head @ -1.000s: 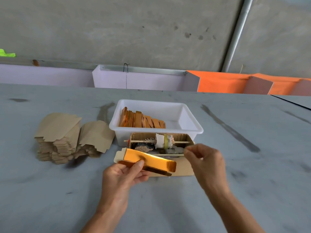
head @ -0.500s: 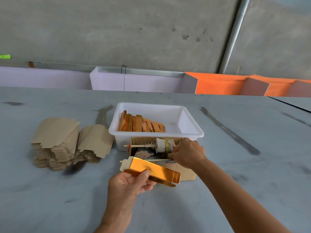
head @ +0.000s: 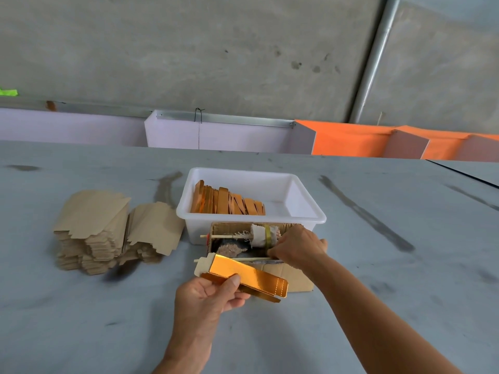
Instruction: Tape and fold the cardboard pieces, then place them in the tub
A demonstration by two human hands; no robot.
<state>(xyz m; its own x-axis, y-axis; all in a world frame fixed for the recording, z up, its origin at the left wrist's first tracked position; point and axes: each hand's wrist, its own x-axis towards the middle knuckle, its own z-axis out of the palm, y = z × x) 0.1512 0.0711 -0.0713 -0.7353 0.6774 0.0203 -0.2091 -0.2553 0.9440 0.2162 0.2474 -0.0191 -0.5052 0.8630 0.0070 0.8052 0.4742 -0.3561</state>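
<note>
**One Piece in Hand, a Stack Still Waiting**

Nearest the camera, the left hand [head: 205, 295] held one gold-faced cardboard piece [head: 243, 276] above the tabletop [head: 81, 319], thumb pressed on top and fingers curled beneath; the piece looked partly folded, its flap not yet closed. Just beyond it, the right hand [head: 297, 248] reached into the small brown box [head: 294, 276], its grip curled at a thin stick [head: 253, 258]; whether it actually pinched the stick could not be told. The box held two sticks, one carrying a cloth-wrapped roll [head: 263, 234] that was probably the tape.

Behind the box stood one white tub [head: 186, 211], touching it; roughly a dozen finished gold pieces [head: 226, 202] leaned in a row along its left half, the right half bare. To the left lay two heaps of flat brown blanks [head: 108, 233], too many to count; so the job seemed well started, with much more left than done.
</note>
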